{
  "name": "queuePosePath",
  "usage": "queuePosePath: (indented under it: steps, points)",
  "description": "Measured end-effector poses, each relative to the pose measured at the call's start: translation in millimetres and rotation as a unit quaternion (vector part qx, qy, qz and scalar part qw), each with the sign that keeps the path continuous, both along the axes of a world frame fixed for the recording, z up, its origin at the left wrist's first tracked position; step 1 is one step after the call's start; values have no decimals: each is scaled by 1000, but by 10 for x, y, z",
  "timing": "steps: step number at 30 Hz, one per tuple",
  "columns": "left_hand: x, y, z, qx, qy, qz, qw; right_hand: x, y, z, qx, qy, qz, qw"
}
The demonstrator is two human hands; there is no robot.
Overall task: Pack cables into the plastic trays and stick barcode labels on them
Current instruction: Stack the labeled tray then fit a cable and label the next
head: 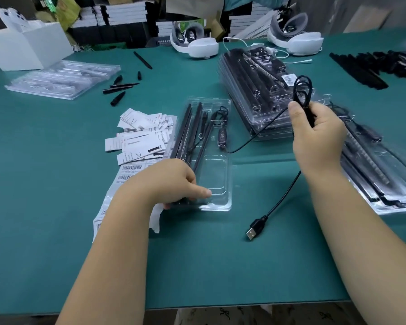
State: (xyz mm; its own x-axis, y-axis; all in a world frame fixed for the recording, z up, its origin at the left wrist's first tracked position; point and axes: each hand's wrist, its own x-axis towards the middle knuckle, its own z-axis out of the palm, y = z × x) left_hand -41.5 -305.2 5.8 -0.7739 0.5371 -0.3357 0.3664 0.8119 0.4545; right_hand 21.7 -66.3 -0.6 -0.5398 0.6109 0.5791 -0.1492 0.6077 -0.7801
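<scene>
Open clear tray sits mid-counter on the green mat; all positions below are relative to it.

Left hand rests on the tray's near-left corner, fingers curled over the edge, thumb pressed flat inside the near compartment. It pins the tray down.

Right hand is raised to the tray's right, fingers closed around a coiled loop of black cable. Loop sticks up above the fist. One strand runs from the fist back to the inline controller lying in the tray's middle section. Other strand hangs below the wrist and ends in a USB plug on the mat, near-right of the tray.

Black light bars already sit in the tray's left slots.

Barcode label sheet and loose paper inserts lie just left of the tray. Stack of filled trays far-right of it; empty trays far-left.
</scene>
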Motion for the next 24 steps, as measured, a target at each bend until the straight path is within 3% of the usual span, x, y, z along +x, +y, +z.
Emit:
queuePosePath:
  steps: [5,8,12,14,17,19,22,24]
  points:
    - [87,80,169,-112,-37,9,993,27,15,0,-9,11,29,999]
    - [84,184,333,-155,24,-22,987,53,-37,43,-16,39,73,996]
    - [-24,615,254,37,170,-32,984,68,-86,85,-55,56,147,986]
    - [18,821,122,161,111,-54,979,65,-79,85,-82,51,170,981]
    - [17,858,-61,351,19,-33,936,49,-55,90,-103,15,185,977]
    - [-34,802,-110,421,-52,21,906,30,-14,72,-96,-32,199,975]
    - [-127,763,-93,496,-214,120,833,5,18,45,-57,-120,212,968]
    - [-161,769,-106,510,-242,131,815,-7,28,14,-41,-160,209,964]
